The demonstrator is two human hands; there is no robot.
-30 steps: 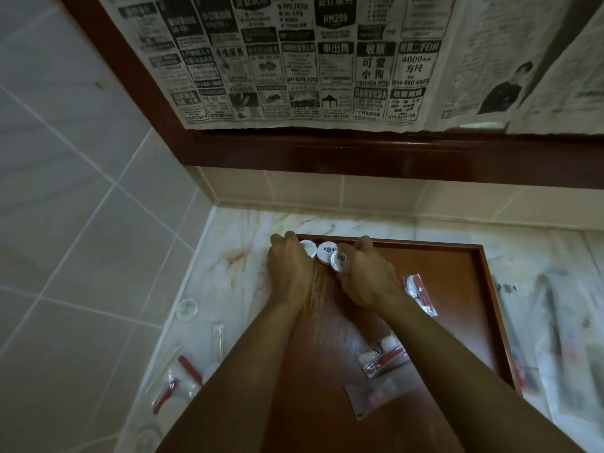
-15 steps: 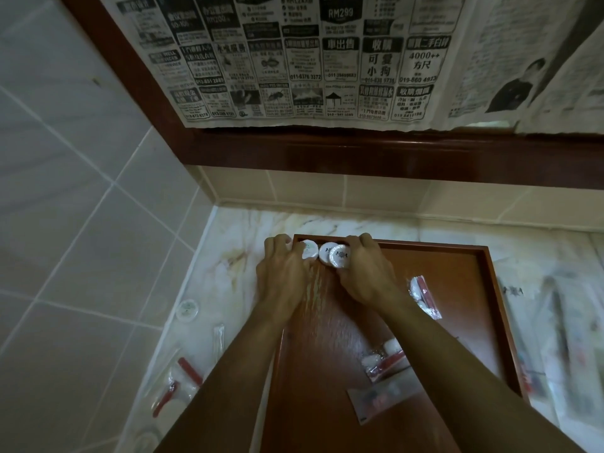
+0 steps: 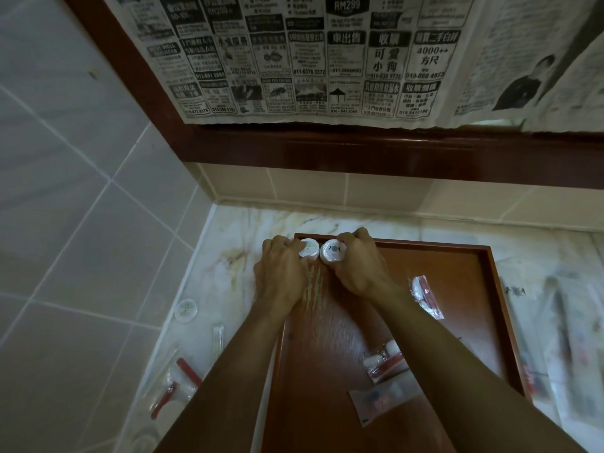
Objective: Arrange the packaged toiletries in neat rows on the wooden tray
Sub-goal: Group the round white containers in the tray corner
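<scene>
**Round packs pushed into the tray's far left corner**

Since a moment ago, both hands have slid a little toward the far edge of the tray, and only two round white packs show now, not three; the third may be under the right hand.

The left hand (image 3: 281,276) is curled, with its fingers against the left round pack (image 3: 309,248). The right hand (image 3: 358,261) is curled over the right round pack (image 3: 332,251), fingers on top of it. How tight either grip is cannot be told. The two packs sit side by side and touching, in a short row along the far edge of the wooden tray (image 3: 457,289), in its far left corner. Their flat printed tops face up.

A long red and white packet (image 3: 425,297) lies near the tray's right edge, pointing from far edge to near edge, a bit tilted. Two more packets (image 3: 385,362) by the right arm are partly hidden and blurry.

On the counter (image 3: 228,256), left of the tray, lie a round lid-like pack (image 3: 185,309) and a red-handled packet (image 3: 178,385). Things at the counter's right are too blurry to name.
</scene>
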